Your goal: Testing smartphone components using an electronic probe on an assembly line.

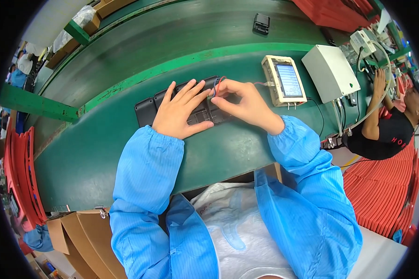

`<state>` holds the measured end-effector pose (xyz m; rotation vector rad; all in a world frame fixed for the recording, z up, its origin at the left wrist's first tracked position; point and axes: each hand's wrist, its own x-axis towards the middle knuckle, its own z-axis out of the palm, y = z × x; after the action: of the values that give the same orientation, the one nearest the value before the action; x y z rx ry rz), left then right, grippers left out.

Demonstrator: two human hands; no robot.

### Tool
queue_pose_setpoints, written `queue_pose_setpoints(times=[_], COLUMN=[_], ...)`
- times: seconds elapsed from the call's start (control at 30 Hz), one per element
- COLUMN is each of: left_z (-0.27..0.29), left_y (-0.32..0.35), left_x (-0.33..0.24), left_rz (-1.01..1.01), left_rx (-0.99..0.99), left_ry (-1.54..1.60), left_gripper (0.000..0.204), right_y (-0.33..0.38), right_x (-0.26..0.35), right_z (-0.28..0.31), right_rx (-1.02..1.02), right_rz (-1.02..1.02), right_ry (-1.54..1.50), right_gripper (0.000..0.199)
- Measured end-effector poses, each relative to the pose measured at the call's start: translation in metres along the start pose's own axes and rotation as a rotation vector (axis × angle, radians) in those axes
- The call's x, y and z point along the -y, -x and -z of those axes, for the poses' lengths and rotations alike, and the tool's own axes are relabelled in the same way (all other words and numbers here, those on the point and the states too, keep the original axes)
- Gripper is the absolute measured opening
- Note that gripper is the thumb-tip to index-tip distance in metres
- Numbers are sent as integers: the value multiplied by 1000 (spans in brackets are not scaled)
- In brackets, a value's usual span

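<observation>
Black plastic casing (146, 111): laid on the green worktop (219, 153), toward its far edge and about midway along; partly hidden by both hands, so the number of its pieces cannot be told.

Left hand, one (179, 109): spread wide, palm down, laid over the casing.

Right hand, one (239, 102): narrowed, thumb and forefinger brought together on thin wires (218, 83), at least one red and one blue, above the casing.

Tester, one (284, 81): cream-coloured, with a lit screen; placed near the worktop's far edge, right of the right hand, with cables joined to it.

White box, one (330, 73): stood right of the tester, toward the worktop's right end; its contents are not shown.

Small black part, one (261, 23): set apart on the strip past the worktop's far edge.

Cardboard box, one (84, 237): open flaps seen below the worktop's near edge, at the left; its inside cannot be made out.

Red trays (379, 190): many, closely stacked below the worktop's right end, beneath one black-shirted co-worker (381, 137).
</observation>
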<state>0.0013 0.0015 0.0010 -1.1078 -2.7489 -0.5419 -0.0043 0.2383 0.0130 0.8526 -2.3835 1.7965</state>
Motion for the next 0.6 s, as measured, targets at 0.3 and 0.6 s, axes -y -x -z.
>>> queue_pose_setpoints(times=[0.3, 0.6], left_z=[-1, -1], left_y=[0, -1], left_x=[1, 2], left_rz=[-3, -7], left_rx=[-16, -10], left_ry=[-19, -26], left_gripper=[78, 78], right_y=[0, 0], right_x=[0, -1], right_z=[0, 0], right_rx=[9, 6], right_rz=[0, 3], right_ry=[-13, -28], right_gripper=[14, 14])
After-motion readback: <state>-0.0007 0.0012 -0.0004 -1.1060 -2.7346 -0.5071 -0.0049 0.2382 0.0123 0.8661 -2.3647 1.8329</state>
